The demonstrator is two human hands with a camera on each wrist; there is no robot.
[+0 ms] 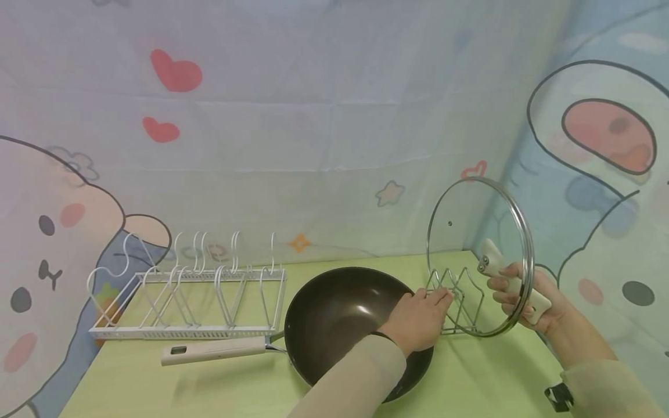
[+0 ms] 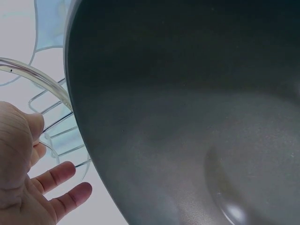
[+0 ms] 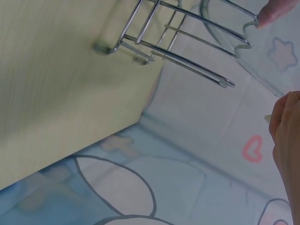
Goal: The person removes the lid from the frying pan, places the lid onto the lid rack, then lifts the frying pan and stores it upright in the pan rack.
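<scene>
My right hand grips the pale handle of a glass lid with a steel rim. The lid stands upright, its lower edge among the wires of a small chrome rack; whether it bears weight there I cannot tell. My left hand reaches across the wok and pinches a wire at the rack's near left side, as the left wrist view also shows. A dark wok with a beige handle lies open side up on the table. In the right wrist view, my right hand shows only at the edge.
A wide white wire rack with several upright loops stands left of the wok on the light green table. Behind and at the sides hangs a cartoon-printed curtain. The table's right edge runs close by the small rack.
</scene>
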